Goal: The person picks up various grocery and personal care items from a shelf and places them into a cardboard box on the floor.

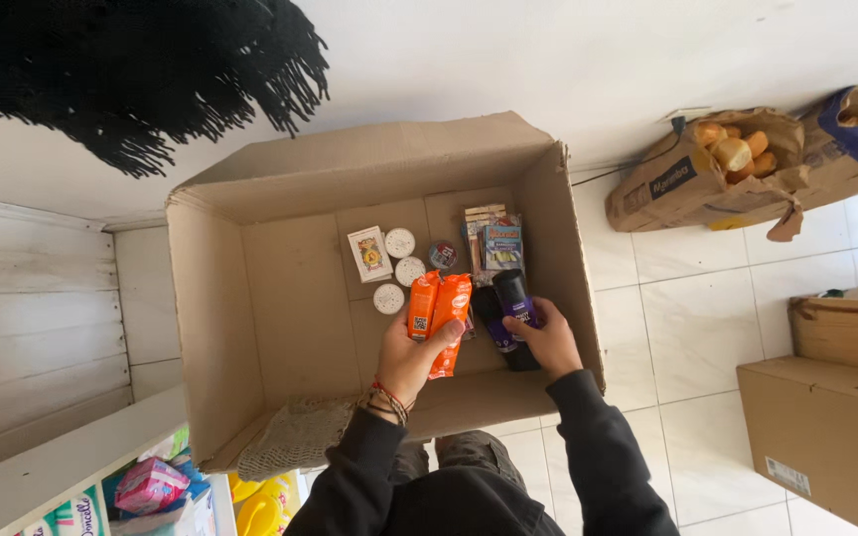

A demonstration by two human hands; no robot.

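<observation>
A white tiled floor [707,298] carries an open cardboard box [280,298] at centre, a torn paper sack of bread rolls [707,169] at two o'clock, and closed cartons [826,427] at four o'clock.

Soft, even daylight filled the scene, brightest on the white wall [588,60] and the pale floor tiles [687,298], which looked slightly washed out. The inside of the cardboard box [280,298] lay in mild shade, with gentle shadows under its flaps. Focus was fairly sharp centrally; wide-angle distortion bent straight lines toward the edges, and no harsh glare showed.
</observation>
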